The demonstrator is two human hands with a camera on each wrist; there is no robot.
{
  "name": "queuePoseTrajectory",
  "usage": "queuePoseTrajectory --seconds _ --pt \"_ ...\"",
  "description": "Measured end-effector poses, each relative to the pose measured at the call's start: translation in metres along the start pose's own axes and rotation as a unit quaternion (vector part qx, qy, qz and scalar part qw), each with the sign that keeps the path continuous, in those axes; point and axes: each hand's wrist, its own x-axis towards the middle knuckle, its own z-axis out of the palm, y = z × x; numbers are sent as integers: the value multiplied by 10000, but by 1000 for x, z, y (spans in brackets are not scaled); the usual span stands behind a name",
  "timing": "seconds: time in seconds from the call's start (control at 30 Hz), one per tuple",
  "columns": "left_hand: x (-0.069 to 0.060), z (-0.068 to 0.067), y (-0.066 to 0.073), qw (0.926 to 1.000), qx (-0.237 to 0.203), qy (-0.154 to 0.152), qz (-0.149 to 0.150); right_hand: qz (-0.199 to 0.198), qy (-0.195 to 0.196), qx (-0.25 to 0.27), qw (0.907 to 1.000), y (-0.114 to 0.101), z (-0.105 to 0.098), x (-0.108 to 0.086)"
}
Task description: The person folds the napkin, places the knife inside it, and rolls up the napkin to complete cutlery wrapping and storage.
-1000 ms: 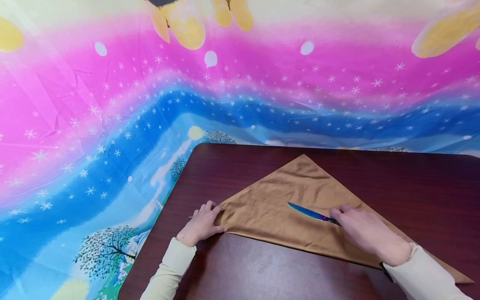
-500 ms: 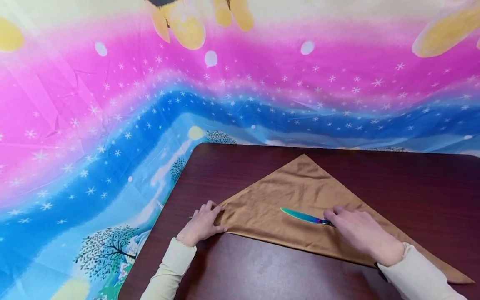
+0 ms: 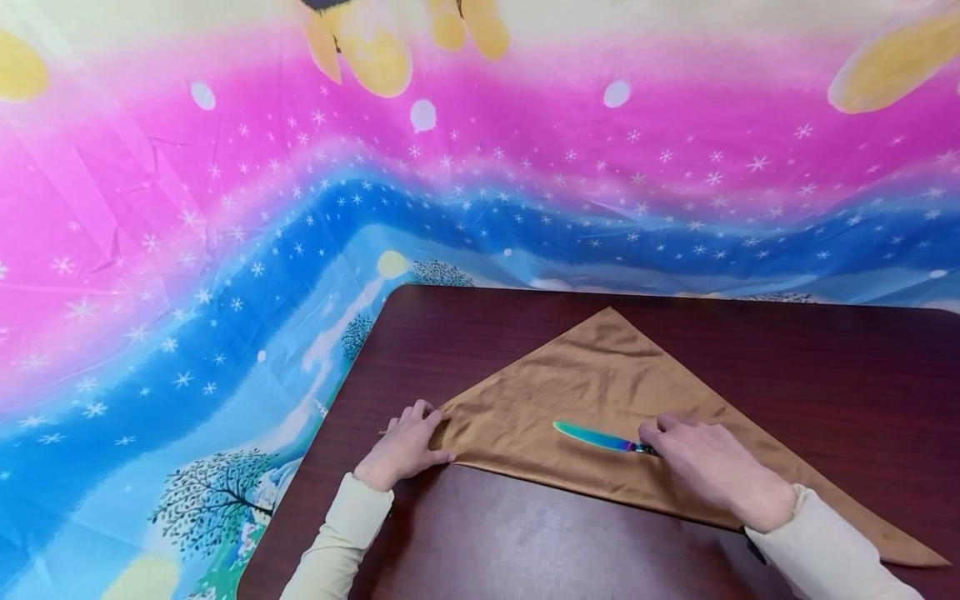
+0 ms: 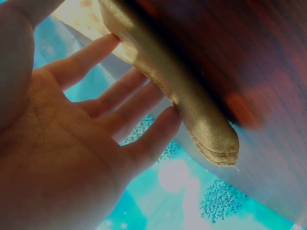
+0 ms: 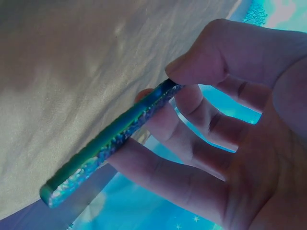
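A brown cloth (image 3: 540, 417) lies as a large triangle, its top corner pointing to the far side. At its left end, my left hand (image 3: 401, 450) rests with spread fingers; in the left wrist view the fingertips of this hand (image 4: 96, 120) touch the edge of the rolled cloth end (image 4: 192, 105). Over the cloth's middle my right hand (image 3: 712, 462) holds a shiny rainbow-coloured knife (image 3: 596, 437), blade pointing left. The right wrist view shows the patterned handle (image 5: 110, 139) pinched between thumb and fingers of that hand (image 5: 216, 120).
The dark red-brown table (image 3: 517, 533) carries the cloth. Behind it and to the left hangs a pink and blue printed backdrop (image 3: 525, 142) with snowflakes and trees, close to the table's far and left edges.
My right hand and the knife have shifted left and slightly down across the cloth, and the blade now looks brighter green. My left hand has stayed in place.
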Motion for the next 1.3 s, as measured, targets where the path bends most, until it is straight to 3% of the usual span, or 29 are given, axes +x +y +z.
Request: queuePoseTrajectory --seconds 0.3,1.3 --pt "1 0 0 10000 -6 -15 -4 -109 102 -8 9999 -4 3 2" --pt "2 -1 -2 9999 -50 -88 -19 -91 -403 76 9991 -20 23 7"
